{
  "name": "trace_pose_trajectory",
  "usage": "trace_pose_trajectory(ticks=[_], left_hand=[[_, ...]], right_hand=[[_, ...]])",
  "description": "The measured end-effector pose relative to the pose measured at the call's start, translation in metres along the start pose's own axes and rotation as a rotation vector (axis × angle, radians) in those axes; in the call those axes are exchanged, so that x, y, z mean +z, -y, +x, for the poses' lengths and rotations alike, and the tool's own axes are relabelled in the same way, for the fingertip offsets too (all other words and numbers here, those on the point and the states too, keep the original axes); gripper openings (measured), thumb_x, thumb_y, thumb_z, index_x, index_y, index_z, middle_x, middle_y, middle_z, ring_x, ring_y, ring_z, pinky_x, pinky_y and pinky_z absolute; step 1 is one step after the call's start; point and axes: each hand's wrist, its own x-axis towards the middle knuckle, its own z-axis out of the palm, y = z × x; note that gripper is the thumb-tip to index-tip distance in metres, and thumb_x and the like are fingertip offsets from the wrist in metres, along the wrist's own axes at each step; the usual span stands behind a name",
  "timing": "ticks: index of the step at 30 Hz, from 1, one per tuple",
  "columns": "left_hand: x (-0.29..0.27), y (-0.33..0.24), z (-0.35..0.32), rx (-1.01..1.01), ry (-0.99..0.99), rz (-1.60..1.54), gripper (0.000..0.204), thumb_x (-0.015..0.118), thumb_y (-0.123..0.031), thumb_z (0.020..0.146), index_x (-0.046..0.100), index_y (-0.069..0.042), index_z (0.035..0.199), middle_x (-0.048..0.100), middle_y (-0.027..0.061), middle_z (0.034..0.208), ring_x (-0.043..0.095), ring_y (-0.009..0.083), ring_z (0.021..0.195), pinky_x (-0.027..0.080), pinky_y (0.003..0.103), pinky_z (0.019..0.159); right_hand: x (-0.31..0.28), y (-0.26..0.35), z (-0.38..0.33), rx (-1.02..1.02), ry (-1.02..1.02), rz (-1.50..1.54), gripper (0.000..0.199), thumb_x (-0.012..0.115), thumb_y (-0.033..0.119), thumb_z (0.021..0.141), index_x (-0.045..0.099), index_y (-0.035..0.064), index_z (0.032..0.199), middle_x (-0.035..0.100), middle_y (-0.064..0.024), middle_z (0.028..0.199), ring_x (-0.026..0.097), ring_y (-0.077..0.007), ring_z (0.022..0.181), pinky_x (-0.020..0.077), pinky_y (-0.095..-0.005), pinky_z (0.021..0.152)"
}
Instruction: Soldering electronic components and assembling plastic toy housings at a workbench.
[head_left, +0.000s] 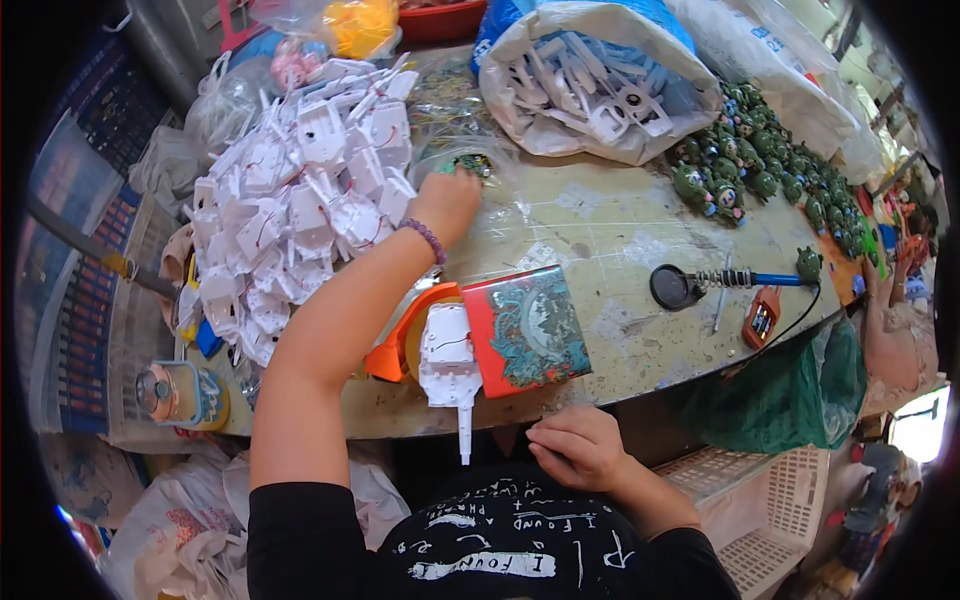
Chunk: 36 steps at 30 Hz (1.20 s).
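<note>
At the bottom centre of the frame, the right hand (583, 447) rests at the near edge of the table (620, 230), fingers curled loosely inward; it holds nothing visible.

Just above it, at lower centre, a white plastic part (449, 362) with a thin stem lies on the table edge, the stem pointing down over the rim. It lies just beside a red box with a teal pattern (527, 328) on its right and an orange plastic piece (405, 330) on its left.

To the right of centre, a soldering iron stand with a coiled holder and blue handle (720, 281) rests on the table, with a small orange device (762, 318) just below it.

The left forearm extends from the lower left up toward the centre; a purple bead bracelet (428, 238) sits on the wrist. The left hand (447, 200) reaches to upper centre, fingers closed over a small green item inside a clear plastic bag (470, 160); whether it grips it firmly cannot be told.

Left of this hand, a large heap of white plastic parts with red wires (300, 190) covers the upper left of the table.

At the top centre, an open white bag of white parts (590, 85) stands. At upper right, a row of small green toy figures (760, 150) lies along the far edge.
</note>
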Motion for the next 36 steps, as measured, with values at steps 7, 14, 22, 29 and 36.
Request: trace_pose_trajectory(ticks=[7, 14, 22, 29, 36], left_hand=[[-0.009, 0.007, -0.006, 0.057, 0.069, -0.082, 0.014, 0.055, -0.01, 0.08, 0.062, -0.003, 0.09, 0.064, 0.0079, 0.079, 0.066, 0.0223, 0.073, 0.05, 0.035, 0.061], [-0.093, 0.012, -0.054, -0.409, -0.239, -0.863, 0.02, 0.07, -0.011, 0.08, 0.067, -0.005, 0.099, 0.063, 0.0053, 0.075, 0.054, 0.012, 0.059, 0.043, 0.028, 0.054], [-0.166, -0.018, -0.097, -0.776, -0.106, -1.633, 0.019, 0.071, -0.008, 0.081, 0.067, -0.005, 0.1, 0.062, -0.0019, 0.079, 0.053, 0.0061, 0.065, 0.041, 0.021, 0.056], [-0.189, -0.031, -0.129, 0.208, -0.672, -0.415, 0.03, 0.069, -0.007, 0.067, 0.071, -0.01, 0.098, 0.065, 0.0012, 0.091, 0.054, 0.0128, 0.065, 0.043, 0.024, 0.054], [-0.177, -0.035, -0.138, 0.233, -0.637, -0.457, 0.03, 0.073, -0.005, 0.071, 0.07, -0.01, 0.1, 0.063, 0.0043, 0.103, 0.059, 0.018, 0.084, 0.047, 0.03, 0.063]], right_hand=[[-0.013, -0.008, -0.013, 0.062, -0.024, -0.017, 0.022, 0.075, 0.002, 0.071, 0.066, 0.003, 0.091, 0.066, -0.0095, 0.082, 0.064, -0.0245, 0.064, 0.0508, -0.0322, 0.055], [-0.021, -0.009, 0.007, 0.024, -0.092, -0.079, 0.021, 0.075, 0.001, 0.071, 0.065, 0.0014, 0.09, 0.066, -0.0107, 0.081, 0.064, -0.0252, 0.065, 0.0519, -0.0325, 0.056], [-0.025, -0.002, 0.052, 0.187, -0.183, -0.045, 0.019, 0.07, 0.0, 0.079, 0.065, 0.0009, 0.097, 0.067, -0.0118, 0.089, 0.065, -0.0204, 0.075, 0.0516, -0.0294, 0.067], [-0.009, 0.001, 0.076, 0.764, -0.108, 1.041, 0.032, 0.057, 0.016, 0.095, 0.054, 0.0024, 0.123, 0.064, -0.0065, 0.097, 0.063, -0.0119, 0.08, 0.0507, -0.023, 0.07], [-0.003, -0.011, 0.094, 0.778, -0.204, 0.858, 0.031, 0.069, 0.005, 0.085, 0.059, 0.0038, 0.115, 0.063, -0.0028, 0.097, 0.059, -0.0082, 0.08, 0.0491, -0.0226, 0.071]])
